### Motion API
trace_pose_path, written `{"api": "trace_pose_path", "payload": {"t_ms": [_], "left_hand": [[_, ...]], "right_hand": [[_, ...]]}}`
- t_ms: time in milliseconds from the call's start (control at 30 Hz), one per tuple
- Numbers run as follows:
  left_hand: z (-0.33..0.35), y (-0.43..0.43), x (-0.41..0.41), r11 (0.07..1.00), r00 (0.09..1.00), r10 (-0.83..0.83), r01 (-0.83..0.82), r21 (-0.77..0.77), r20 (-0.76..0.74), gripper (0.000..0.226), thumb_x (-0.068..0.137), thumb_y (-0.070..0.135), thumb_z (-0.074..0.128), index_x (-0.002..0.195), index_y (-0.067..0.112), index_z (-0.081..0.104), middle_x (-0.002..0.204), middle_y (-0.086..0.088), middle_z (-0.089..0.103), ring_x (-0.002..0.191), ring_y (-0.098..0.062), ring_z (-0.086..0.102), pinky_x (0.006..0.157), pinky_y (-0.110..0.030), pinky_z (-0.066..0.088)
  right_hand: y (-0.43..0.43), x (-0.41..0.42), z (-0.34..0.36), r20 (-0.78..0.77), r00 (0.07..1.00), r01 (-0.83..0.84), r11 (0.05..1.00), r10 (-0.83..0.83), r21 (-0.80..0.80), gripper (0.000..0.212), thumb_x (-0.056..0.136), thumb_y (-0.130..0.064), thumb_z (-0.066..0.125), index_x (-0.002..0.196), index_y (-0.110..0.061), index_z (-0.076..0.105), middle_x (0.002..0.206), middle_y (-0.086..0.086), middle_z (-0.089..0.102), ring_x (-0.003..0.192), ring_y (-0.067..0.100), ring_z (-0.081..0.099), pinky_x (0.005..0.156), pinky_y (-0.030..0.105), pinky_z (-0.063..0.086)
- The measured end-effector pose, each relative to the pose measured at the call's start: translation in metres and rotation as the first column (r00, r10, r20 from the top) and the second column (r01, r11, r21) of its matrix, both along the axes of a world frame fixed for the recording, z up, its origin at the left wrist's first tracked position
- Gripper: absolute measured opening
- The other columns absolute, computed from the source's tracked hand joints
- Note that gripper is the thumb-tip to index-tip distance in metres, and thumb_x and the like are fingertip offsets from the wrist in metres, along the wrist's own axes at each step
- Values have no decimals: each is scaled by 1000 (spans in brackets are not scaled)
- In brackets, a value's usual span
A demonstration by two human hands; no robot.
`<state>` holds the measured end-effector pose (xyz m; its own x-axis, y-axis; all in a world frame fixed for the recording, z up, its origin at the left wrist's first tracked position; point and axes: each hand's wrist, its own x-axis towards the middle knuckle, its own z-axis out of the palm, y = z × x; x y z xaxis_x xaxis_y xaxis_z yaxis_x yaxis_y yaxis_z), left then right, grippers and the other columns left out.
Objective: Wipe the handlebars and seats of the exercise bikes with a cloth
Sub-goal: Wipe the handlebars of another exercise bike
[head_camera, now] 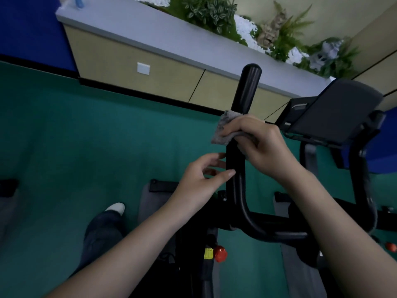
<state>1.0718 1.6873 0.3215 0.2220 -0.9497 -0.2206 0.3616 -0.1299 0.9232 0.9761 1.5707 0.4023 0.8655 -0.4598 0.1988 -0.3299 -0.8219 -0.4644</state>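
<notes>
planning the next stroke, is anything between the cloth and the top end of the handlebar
Nothing visible. The handlebar is bare from the cloth, gripped by the right hand, up to its tip; the left hand touches lower down.

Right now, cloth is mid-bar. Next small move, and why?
Probably slide the right hand and cloth up the handlebar toward its rounded tip. The cloth is wrapped around the bar's middle, the stretch above it is bare, and the left hand touches the bar just below, seemingly steadying it.
</notes>
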Motion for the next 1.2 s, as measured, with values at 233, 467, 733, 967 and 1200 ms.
{"api": "trace_pose_path", "payload": {"t_ms": [233,467,733,967,1200], "left_hand": [[0,14,-13,999,999,50,-50,-13,7,28,83,10,70,108,20,63,97,3,66,93,-12,62,82,-20,47],[-5,36,-10,1000,992,17,-16,-9,126,16,81,19,70,96,25,66,99,-1,70,94,-21,63,85,-28,48],[-1,55,5,999,967,-5,-4,37,253,26,86,-2,61,96,22,66,92,4,70,89,-11,63,84,-17,47],[8,57,14,992,900,-122,113,48,419,19,88,11,63,98,26,68,98,5,71,95,-14,65,92,-29,50],[4,81,70,992,721,-121,114,55,682,18,89,20,62,106,28,65,102,13,66,93,-1,60,93,-32,47]], "right_hand": [[16,-15,0,-33,999,11,996,-9,88,29,84,15,52,96,-6,69,97,-2,64,94,5,60,78,11,40],[49,-38,-4,-18,998,66,979,-64,195,29,85,12,55,93,-11,69,93,-1,61,84,0,58,73,15,40],[86,-66,-7,-7,998,56,965,-56,257,25,86,11,56,93,-8,69,94,4,66,96,18,61,83,42,48],[112,-81,-3,212,884,303,855,-417,420,28,90,8,54,96,-15,67,99,2,68,104,1,62,87,10,41],[135,-44,8,352,727,433,791,-590,432,23,90,3,57,96,-15,70,94,3,71,87,12,65,75,14,46]]}}
